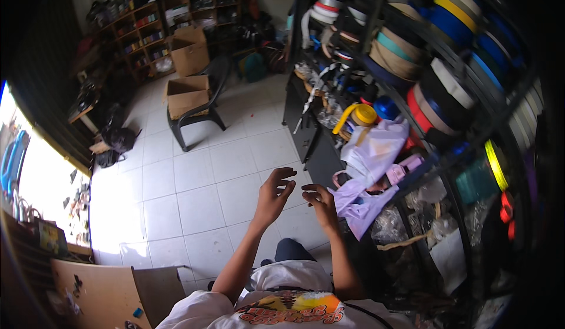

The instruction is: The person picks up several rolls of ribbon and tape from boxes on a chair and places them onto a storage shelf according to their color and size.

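Observation:
Both of my hands are raised in front of my body, above the tiled floor. My left hand [275, 196] has its fingers bent and apart, with nothing in it. Close by on the right, my right hand [321, 202] is also loosely curled with its fingers apart and holds nothing. A small gap separates the two hands. Nearest to the right hand is a pale lilac plastic bag [359, 202], hanging over the edge of a shelf. A yellow roll of webbing [364, 115] and a blue roll [386, 108] lie just behind the bag.
A dark metal rack [376, 35] with many strap rolls rises along my right. Ahead stands a dark plastic chair [219, 76] bearing an open cardboard box [188, 95]. Wooden shelves [140, 38] line the far wall. A wooden table [94, 294] is at the lower left, near a bright doorway.

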{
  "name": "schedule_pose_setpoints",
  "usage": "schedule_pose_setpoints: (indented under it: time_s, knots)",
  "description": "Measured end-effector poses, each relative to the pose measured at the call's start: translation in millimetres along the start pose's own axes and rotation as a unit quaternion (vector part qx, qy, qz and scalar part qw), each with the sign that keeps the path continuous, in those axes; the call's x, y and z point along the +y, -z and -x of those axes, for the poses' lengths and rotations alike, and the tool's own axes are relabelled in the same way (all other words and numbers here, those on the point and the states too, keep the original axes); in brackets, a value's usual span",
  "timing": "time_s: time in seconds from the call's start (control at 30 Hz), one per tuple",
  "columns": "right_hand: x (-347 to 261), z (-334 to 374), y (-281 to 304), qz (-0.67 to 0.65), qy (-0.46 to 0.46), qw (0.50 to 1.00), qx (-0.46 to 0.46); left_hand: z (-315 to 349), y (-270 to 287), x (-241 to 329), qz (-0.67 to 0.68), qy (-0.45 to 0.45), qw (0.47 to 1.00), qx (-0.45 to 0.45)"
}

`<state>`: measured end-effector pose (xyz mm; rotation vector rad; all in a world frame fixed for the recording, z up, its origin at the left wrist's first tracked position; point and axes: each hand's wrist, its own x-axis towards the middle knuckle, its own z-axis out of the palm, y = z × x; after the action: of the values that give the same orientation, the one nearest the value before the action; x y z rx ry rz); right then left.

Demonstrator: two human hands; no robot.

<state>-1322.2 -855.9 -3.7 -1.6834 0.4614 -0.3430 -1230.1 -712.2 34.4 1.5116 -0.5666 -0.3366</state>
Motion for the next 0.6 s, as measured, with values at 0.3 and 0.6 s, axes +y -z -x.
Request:
schedule_pose_setpoints:
  time_s: [0.3,0.6]
  knots:
    - [36,-162,-121,0.021,-0.08,0.988,-0.132,-102,159,-90,-0.014,0.08,0.992,0.092]
    - [-20,-361,-297,0.057,-0.049,0.957,-0.279,-207,344,-86,-0.053,0.092,0.972,0.208]
